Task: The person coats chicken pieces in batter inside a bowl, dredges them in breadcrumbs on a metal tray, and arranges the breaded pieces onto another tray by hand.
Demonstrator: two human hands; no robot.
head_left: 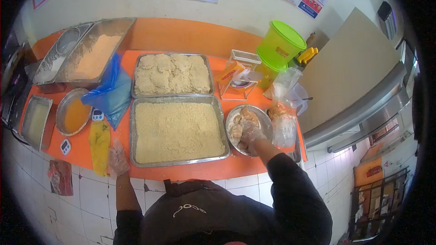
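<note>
My right hand (pixel 253 135), in a clear plastic glove, reaches into a round metal bowl (pixel 268 124) at the tray's right. Its fingers curl down over pieces of what looks like raw chicken (pixel 248 115), pale with a light coating; the fingertips are partly hidden. At the table's front edge my left hand (pixel 118 161), gloved too, rests with its fingers stretched out, holding nothing. A yellow cloth (pixel 99 143) lies just left of it. Between my hands sits a metal tray of level, crumbly pale flour coating (pixel 179 131). Behind it, another tray holds lumpy, coated pieces (pixel 172 74).
At left stand a bowl of orange liquid (pixel 76 115), a pan of pale liquid (pixel 37 122), two timers (pixel 66 146), a blue bag (pixel 113 95) and large flour bins (pixel 97 56). Plastic bags (pixel 285 129), a wire rack (pixel 238 79) and green tubs (pixel 280 43) are at right.
</note>
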